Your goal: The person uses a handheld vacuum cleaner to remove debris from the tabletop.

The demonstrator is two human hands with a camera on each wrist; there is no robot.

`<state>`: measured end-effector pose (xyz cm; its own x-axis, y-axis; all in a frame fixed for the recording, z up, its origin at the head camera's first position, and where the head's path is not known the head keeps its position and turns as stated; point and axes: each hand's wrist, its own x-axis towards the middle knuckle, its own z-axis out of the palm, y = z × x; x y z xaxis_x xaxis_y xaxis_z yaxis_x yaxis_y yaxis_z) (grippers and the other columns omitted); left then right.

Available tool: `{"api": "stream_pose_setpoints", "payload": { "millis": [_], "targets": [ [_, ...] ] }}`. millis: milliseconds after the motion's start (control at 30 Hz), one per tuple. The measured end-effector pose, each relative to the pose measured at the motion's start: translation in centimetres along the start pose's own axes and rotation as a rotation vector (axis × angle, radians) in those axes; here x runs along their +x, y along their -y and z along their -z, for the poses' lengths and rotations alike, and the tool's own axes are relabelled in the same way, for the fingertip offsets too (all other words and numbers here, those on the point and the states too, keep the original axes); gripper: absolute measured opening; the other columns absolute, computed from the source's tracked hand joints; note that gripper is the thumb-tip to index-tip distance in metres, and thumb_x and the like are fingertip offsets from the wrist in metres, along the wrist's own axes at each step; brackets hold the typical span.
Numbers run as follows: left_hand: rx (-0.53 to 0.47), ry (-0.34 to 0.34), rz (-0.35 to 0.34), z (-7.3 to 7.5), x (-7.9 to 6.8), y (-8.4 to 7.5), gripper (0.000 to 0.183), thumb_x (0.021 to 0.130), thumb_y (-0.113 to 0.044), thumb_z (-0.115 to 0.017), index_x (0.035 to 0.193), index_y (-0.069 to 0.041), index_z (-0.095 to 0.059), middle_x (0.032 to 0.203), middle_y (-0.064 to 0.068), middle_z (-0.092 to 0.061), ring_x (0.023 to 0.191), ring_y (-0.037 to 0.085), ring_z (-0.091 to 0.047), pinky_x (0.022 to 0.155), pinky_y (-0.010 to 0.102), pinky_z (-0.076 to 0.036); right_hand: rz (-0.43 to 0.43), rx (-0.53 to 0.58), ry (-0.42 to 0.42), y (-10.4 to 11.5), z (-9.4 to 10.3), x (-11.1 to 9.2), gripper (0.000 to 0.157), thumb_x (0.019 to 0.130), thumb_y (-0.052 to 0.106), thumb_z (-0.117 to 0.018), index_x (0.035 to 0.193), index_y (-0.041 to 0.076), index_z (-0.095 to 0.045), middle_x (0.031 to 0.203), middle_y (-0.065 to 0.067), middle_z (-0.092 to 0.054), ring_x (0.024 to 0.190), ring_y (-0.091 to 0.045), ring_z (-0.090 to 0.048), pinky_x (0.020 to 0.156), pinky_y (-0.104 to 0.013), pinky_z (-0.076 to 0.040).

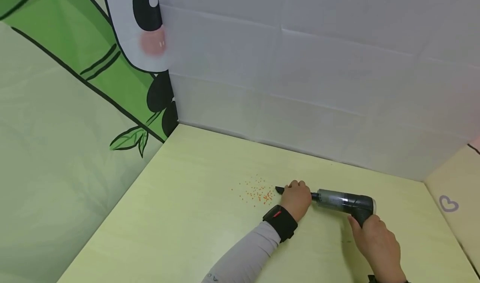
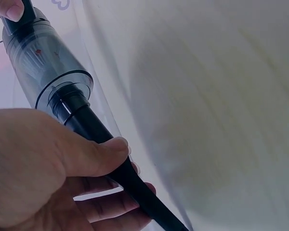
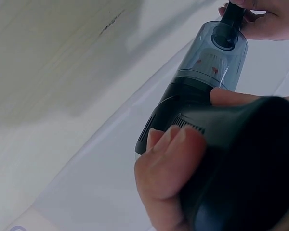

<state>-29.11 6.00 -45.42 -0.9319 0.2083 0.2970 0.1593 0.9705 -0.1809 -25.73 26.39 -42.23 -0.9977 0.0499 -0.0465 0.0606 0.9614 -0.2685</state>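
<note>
A black handheld vacuum cleaner (image 1: 331, 199) with a see-through dust cup (image 2: 50, 62) is held level above the table by both hands. My right hand (image 1: 378, 241) grips its handle, fingers curled round it in the right wrist view. Further forward, my left hand (image 1: 297, 199) holds the slim black nozzle (image 2: 98, 127) between thumb and fingers. The nozzle's tip (image 1: 279, 189) points left, close to the right edge of a scatter of small orange crumbs (image 1: 258, 193). A few reddish bits (image 3: 215, 70) show inside the cup.
The pale yellow table (image 1: 168, 216) meets a grey-white wall covering (image 1: 300, 87) at the back. To the left hangs a green wall covering (image 1: 45, 149) with a cartoon print. A small dark mark (image 3: 111, 23) lies on the tabletop near the right hand.
</note>
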Motion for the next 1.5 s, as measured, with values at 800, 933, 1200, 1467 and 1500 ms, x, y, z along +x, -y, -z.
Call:
{"api": "stream_pose_setpoints", "payload": {
  "millis": [800, 933, 1200, 1467, 1500],
  "targets": [
    [0.013, 0.014, 0.007, -0.2, -0.1, -0.6, 0.017, 0.093, -0.027, -0.054, 0.098, -0.019, -0.068, 0.092, 0.001, -0.059, 0.089, 0.017, -0.058, 0.076, 0.029, -0.053, 0.021, 0.0, 0.017, -0.7, -0.1, 0.2, 0.073, 0.088, 0.064, -0.038, 0.08, -0.008, -0.043, 0.062, -0.014, -0.047, 0.049, -0.026, -0.045, 0.037, -0.037, -0.038],
    [0.032, -0.016, -0.001, -0.3, -0.2, -0.6, 0.016, 0.093, -0.027, -0.055, 0.096, -0.019, -0.068, 0.089, 0.001, -0.059, 0.087, 0.017, -0.058, 0.074, 0.028, -0.054, 0.04, -0.001, -0.001, -0.8, 0.0, 0.3, 0.072, 0.089, 0.062, -0.039, 0.08, -0.009, -0.043, 0.062, -0.014, -0.047, 0.048, -0.026, -0.046, 0.037, -0.037, -0.037],
    [0.036, -0.029, 0.01, 0.1, -0.4, -0.7, 0.014, 0.091, -0.027, -0.057, 0.093, -0.018, -0.068, 0.088, 0.0, -0.059, 0.085, 0.017, -0.058, 0.074, 0.028, -0.054, 0.034, -0.006, 0.021, -0.8, 0.3, 0.5, 0.073, 0.089, 0.063, -0.038, 0.081, -0.009, -0.042, 0.064, -0.015, -0.047, 0.05, -0.026, -0.045, 0.038, -0.037, -0.037],
    [0.054, -0.018, 0.006, 0.0, -0.4, -0.9, 0.015, 0.092, -0.029, -0.056, 0.094, -0.019, -0.067, 0.087, 0.0, -0.058, 0.085, 0.016, -0.058, 0.074, 0.026, -0.053, 0.034, -0.003, 0.031, -1.1, 0.4, 0.7, 0.073, 0.088, 0.064, -0.037, 0.08, -0.008, -0.042, 0.063, -0.013, -0.046, 0.05, -0.026, -0.044, 0.038, -0.036, -0.037],
    [0.053, -0.019, 0.005, 0.0, -0.4, -0.9, 0.016, 0.092, -0.029, -0.056, 0.094, -0.019, -0.067, 0.087, 0.0, -0.058, 0.085, 0.016, -0.058, 0.074, 0.026, -0.053, 0.036, -0.003, 0.031, -1.2, 0.4, 0.7, 0.073, 0.088, 0.065, -0.037, 0.08, -0.008, -0.042, 0.063, -0.013, -0.045, 0.049, -0.026, -0.044, 0.038, -0.036, -0.037]
  ]
}}
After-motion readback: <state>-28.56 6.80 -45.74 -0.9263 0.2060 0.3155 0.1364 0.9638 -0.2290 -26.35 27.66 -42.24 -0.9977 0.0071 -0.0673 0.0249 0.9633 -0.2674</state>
